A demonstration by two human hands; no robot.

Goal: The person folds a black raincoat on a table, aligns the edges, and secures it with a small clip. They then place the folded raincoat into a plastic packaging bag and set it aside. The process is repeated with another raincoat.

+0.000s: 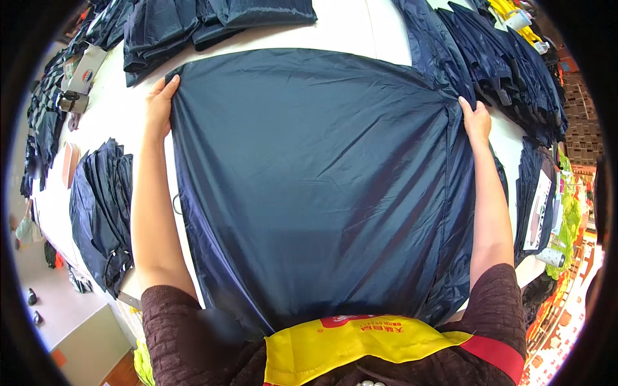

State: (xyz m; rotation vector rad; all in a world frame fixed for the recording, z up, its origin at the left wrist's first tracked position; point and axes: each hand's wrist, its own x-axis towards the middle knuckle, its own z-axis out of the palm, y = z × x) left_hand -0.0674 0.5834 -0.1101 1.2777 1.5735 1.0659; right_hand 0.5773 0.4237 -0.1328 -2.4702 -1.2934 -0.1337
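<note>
A large piece of thin, shiny dark blue cloth (309,161) is spread between my outstretched arms and reaches down toward my body. Its far left corner is pinched by my left hand (161,106), thumb on top. Over on the right, my right hand (476,122) grips the cloth's far right edge with closed fingers, and creases fan out from there toward me. The middle lies fairly smooth, while the right side falls in long diagonal folds. Its near edge is hidden by my yellow apron (322,350).
Folded dark cloth (219,22) lies beyond the piece on the white table (354,32). More dark bundles sit at the left (103,212) and far right (508,64). A white box (87,67) stands far left, and a patterned roll (551,257) lies at the right edge.
</note>
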